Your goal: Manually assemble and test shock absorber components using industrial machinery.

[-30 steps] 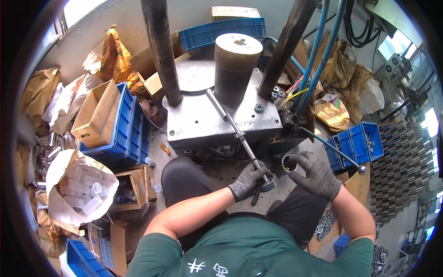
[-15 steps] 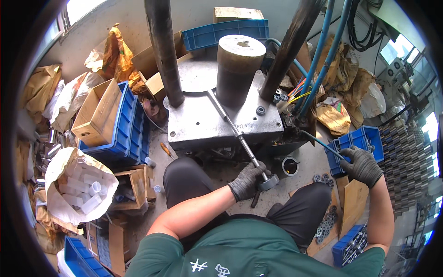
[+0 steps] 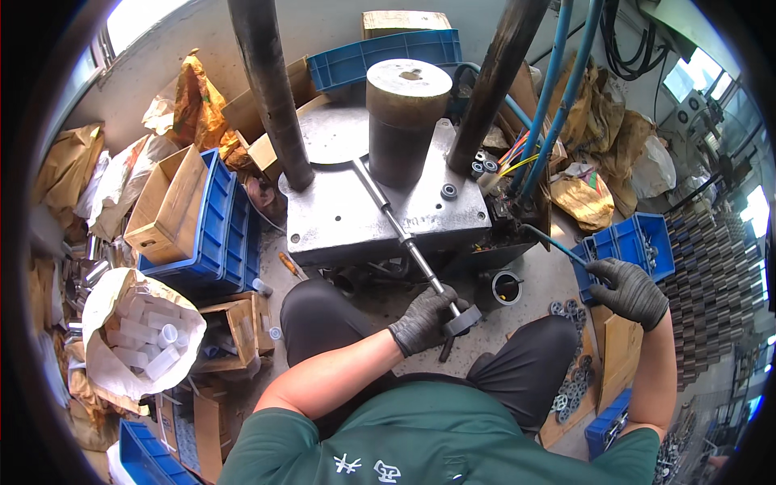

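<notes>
My left hand (image 3: 423, 320), in a dark grey glove, is closed round the lower end of a long metal shaft (image 3: 394, 225). A thick round metal collar (image 3: 462, 321) sits at the shaft's near end, just past my fingers. The shaft slants away from me, its far end resting on the steel press bed (image 3: 323, 233) beside a thick upright cylinder (image 3: 400, 137). Out to the right, my gloved right hand (image 3: 629, 293) is closed on the end of a thin bluish lever (image 3: 556, 247) that comes from the machine. A small bearing (image 3: 449, 191) lies on the bed.
Two dark columns (image 3: 271, 97) rise from the bed. Stacked blue crates (image 3: 218, 230) and a white sack of plastic tubes (image 3: 145, 331) stand left. Right are blue bins (image 3: 626, 246), gear-like discs (image 3: 575, 384) and stacked metal parts (image 3: 703, 299). A cup (image 3: 507, 287) stands below the bed.
The view has shifted slightly, so the press bed sits a little farther left in the picture. Both hands keep their holds on the shaft and the lever.
</notes>
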`<action>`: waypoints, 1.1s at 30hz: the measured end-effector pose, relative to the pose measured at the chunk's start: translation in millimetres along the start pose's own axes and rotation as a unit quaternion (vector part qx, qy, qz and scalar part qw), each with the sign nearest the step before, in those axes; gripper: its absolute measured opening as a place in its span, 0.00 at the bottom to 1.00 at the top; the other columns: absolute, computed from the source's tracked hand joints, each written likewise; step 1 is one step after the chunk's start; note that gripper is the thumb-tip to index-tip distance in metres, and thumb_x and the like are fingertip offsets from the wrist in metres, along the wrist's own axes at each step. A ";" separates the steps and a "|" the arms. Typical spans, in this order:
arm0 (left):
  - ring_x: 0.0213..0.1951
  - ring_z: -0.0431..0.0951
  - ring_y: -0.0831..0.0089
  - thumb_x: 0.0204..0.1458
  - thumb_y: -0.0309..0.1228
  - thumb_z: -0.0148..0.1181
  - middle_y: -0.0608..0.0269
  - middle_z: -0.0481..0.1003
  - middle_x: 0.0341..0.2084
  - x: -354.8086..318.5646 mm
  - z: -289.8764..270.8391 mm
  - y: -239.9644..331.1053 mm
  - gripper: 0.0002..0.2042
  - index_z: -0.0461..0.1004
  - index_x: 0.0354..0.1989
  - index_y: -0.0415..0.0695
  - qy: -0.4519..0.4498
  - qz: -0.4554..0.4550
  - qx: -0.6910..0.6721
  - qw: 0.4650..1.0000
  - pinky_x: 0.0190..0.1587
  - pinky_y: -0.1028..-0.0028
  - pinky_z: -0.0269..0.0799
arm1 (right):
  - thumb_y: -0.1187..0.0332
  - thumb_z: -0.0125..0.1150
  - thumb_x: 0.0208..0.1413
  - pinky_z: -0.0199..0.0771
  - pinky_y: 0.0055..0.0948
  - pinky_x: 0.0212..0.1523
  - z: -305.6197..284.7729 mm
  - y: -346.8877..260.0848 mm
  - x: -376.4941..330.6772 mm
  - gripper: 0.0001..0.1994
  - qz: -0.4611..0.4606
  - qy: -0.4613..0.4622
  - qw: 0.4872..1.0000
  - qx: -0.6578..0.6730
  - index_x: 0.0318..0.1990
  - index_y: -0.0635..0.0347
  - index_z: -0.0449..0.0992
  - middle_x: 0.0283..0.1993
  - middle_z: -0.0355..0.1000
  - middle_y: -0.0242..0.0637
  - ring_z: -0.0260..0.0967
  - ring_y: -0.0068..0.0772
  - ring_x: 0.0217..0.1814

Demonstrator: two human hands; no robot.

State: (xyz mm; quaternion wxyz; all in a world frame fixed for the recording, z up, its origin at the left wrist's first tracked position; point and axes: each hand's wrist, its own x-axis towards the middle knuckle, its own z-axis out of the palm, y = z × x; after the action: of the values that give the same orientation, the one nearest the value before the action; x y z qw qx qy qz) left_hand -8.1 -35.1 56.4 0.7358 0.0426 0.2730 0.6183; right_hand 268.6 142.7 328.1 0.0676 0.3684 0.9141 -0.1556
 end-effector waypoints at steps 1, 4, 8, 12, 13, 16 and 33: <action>0.40 0.83 0.58 0.66 0.38 0.62 0.52 0.80 0.39 0.7 -0.4 -0.8 0.10 0.69 0.46 0.50 0.000 0.012 0.008 1.000 0.42 0.55 0.83 | 0.58 0.66 0.57 0.78 0.44 0.53 0.1 0.3 -0.8 0.23 0.002 0.007 1.000 0.001 0.55 0.63 0.80 0.47 0.79 0.53 0.79 0.56 0.49; 0.40 0.83 0.59 0.66 0.36 0.62 0.53 0.80 0.39 1.5 1.5 2.0 0.09 0.69 0.46 0.50 0.011 0.004 0.029 1.000 0.44 0.55 0.83 | 0.57 0.67 0.57 0.78 0.45 0.52 4.5 9.4 0.2 0.23 -0.001 0.010 1.000 0.016 0.55 0.62 0.81 0.46 0.79 0.53 0.79 0.56 0.48; 0.37 0.83 0.59 0.65 0.32 0.61 0.55 0.80 0.35 -6.9 17.2 12.0 0.06 0.69 0.41 0.50 0.040 0.016 0.025 0.999 0.42 0.55 0.82 | 0.57 0.66 0.57 0.78 0.45 0.51 7.7 11.4 0.1 0.23 0.002 0.015 0.999 0.036 0.55 0.62 0.81 0.45 0.80 0.53 0.79 0.56 0.48; 0.39 0.83 0.61 0.66 0.34 0.60 0.55 0.80 0.36 -5.5 16.2 24.6 0.06 0.70 0.43 0.48 0.026 0.033 0.021 0.999 0.44 0.58 0.83 | 0.57 0.66 0.58 0.78 0.44 0.51 8.3 9.3 -1.6 0.22 -0.003 0.028 0.999 0.019 0.55 0.63 0.81 0.45 0.80 0.53 0.79 0.56 0.48; 0.40 0.83 0.63 0.66 0.34 0.61 0.56 0.79 0.37 -5.2 15.8 27.1 0.07 0.71 0.44 0.46 0.032 0.043 0.030 0.998 0.46 0.61 0.83 | 0.57 0.66 0.58 0.78 0.44 0.51 8.6 8.7 -1.5 0.22 -0.004 0.032 0.999 0.018 0.54 0.63 0.81 0.45 0.80 0.53 0.79 0.56 0.48; 0.40 0.83 0.63 0.67 0.35 0.59 0.56 0.78 0.36 6.6 7.5 30.2 0.07 0.71 0.44 0.46 0.086 0.065 0.045 0.993 0.45 0.63 0.83 | 0.57 0.66 0.58 0.78 0.44 0.51 10.0 11.9 -3.9 0.23 -0.002 0.041 0.999 0.026 0.54 0.64 0.81 0.45 0.80 0.53 0.79 0.56 0.47; 0.37 0.75 0.78 0.68 0.29 0.59 0.66 0.74 0.34 22.3 -5.5 74.3 0.07 0.70 0.50 0.43 0.116 0.402 0.451 0.788 0.42 0.73 0.76 | 0.61 0.63 0.58 0.79 0.49 0.47 20.5 17.0 -16.4 0.17 -0.020 0.251 0.968 0.014 0.48 0.64 0.82 0.39 0.80 0.55 0.79 0.58 0.43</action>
State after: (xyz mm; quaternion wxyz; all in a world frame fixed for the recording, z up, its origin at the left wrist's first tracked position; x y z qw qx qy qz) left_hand -74.5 1.5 73.7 0.2802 0.4037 0.5623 0.6650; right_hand 292.4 136.7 308.7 -0.1719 0.3781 0.9068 -0.0726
